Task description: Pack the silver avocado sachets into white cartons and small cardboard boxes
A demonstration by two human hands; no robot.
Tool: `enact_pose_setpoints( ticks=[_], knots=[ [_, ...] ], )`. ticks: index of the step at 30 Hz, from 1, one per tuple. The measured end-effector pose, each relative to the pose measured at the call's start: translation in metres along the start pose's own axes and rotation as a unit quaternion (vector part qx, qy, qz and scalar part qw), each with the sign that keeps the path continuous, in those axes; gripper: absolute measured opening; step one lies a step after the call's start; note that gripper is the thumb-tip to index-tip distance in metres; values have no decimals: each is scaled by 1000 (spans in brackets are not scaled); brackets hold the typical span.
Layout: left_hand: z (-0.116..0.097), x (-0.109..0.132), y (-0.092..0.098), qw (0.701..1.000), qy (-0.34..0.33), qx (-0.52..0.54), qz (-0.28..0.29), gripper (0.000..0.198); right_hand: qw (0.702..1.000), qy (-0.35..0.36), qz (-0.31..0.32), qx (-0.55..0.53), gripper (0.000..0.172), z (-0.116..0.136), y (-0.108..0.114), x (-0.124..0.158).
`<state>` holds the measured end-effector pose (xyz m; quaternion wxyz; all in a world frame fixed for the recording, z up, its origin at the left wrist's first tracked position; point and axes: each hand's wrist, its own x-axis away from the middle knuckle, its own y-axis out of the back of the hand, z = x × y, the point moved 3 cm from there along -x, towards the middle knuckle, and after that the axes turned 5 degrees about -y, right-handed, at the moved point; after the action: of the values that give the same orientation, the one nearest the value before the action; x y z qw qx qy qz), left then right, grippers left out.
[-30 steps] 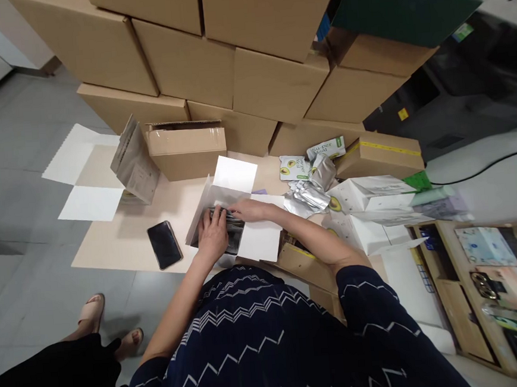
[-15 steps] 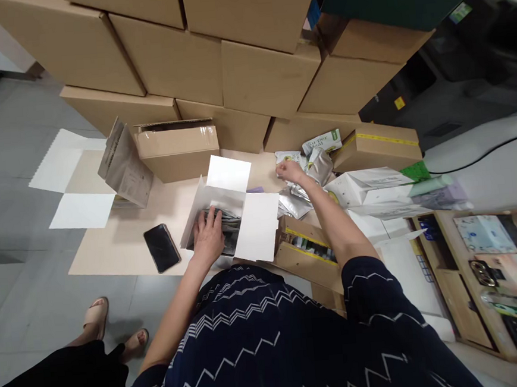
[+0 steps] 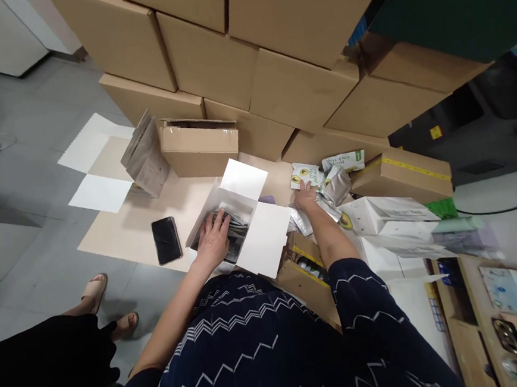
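Note:
My left hand (image 3: 214, 240) reaches into an open white carton (image 3: 266, 240) with its flaps folded outward. Its spread fingers lie on top of a stack of flat pouches (image 3: 238, 223) standing inside. To the right, my right hand (image 3: 305, 196) is stretched over a loose heap of pouches, fingers apart. Its fingertips touch the lower edge of a white pouch with avocado pictures (image 3: 300, 173). Beside it lie a silver pouch (image 3: 336, 184) and another printed pouch (image 3: 348, 161) with a green corner.
A black phone (image 3: 166, 240) lies left of the carton. Behind stand a small brown box (image 3: 200, 150) and a wall of stacked cardboard boxes (image 3: 299, 89). White printed cartons (image 3: 389, 214) and a yellow-taped box (image 3: 409, 172) are at right. Another person's sandalled foot (image 3: 94, 293) shows at lower left.
The view has shifted, so the table scene sits differently. My right hand has drawn back slightly over the heap, and its curled fingers have spread. My left hand stays in the carton.

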<state>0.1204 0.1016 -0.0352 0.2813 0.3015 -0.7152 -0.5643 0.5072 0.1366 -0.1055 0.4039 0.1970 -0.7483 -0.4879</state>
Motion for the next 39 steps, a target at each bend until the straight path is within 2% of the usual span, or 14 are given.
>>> enact_pose_setpoints(
  ticks=[3, 5, 8, 10, 12, 14, 17, 19, 21, 23, 26, 29, 34, 39],
  knots=[
    [0, 1, 0, 1000, -2, 4, 3, 62, 1000, 13, -7, 27, 56, -3, -4, -3],
    [0, 1, 1, 1000, 1, 8, 4, 62, 999, 28, -21, 31, 56, -7, 3, -2],
    [-1, 1, 3, 1000, 4, 14, 9, 62, 992, 44, -105, -50, 51, -16, 33, 3],
    [-2, 1, 3, 1000, 2, 14, 14, 62, 971, 51, -186, -142, 48, -27, 61, 10],
    [-2, 1, 3, 1000, 1, 13, 18, 61, 950, 53, -239, -196, 47, -38, 88, 20],
    [-2, 1, 2, 1000, 2, 16, 16, 60, 920, 77, -294, -249, 43, -47, 113, 38],
    [-2, 2, 1, 1000, 5, 25, 10, 60, 823, 169, -399, -369, 36, -52, 147, 85],
    [-1, 2, 1, 1000, 5, 26, 5, 59, 770, 223, -434, -411, 33, -47, 167, 124],
    [-2, 2, 1, 1000, 2, 25, 2, 59, 743, 261, -444, -428, 30, -36, 182, 161],
    [-2, 2, 1, 1000, 0, 26, 0, 60, 729, 297, -435, -437, 29, -20, 191, 190],
    [-2, 3, 1, 999, -3, 32, -3, 59, 741, 341, -385, -432, 31, 14, 191, 211],
    [-1, 4, 1, 999, -2, 40, -10, 60, 771, 389, -308, -401, 35, 56, 175, 216],
    [-1, 4, -1, 999, -2, 42, -17, 61, 829, 429, -205, -294, 49, 117, 138, 211],
    [-1, 5, -1, 999, -2, 34, -16, 60, 853, 452, -136, -223, 47, 152, 113, 191]
  ],
)
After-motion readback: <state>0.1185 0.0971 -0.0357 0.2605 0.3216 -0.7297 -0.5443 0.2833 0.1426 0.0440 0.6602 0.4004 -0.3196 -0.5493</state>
